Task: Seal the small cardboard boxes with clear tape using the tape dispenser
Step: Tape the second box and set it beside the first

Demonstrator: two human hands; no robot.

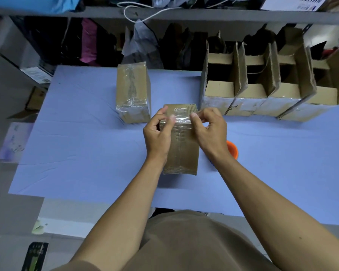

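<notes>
a small cardboard box [181, 141] stands mid-worktop [82, 149], its top glossy with clear tape [181, 119]. the left hand [158, 133] curls round the box's left upper edge, thumb pressing the tape down; the right hand [209, 130] pinches the tape at the box's right edge. beyond the box, to its left, sits a taped box [133, 92]. to its right and further back, a row of open boxes [262, 90], flaps up, insides dark. just right of the box, an orange object [232, 149] peeks from behind the right wrist.
</notes>
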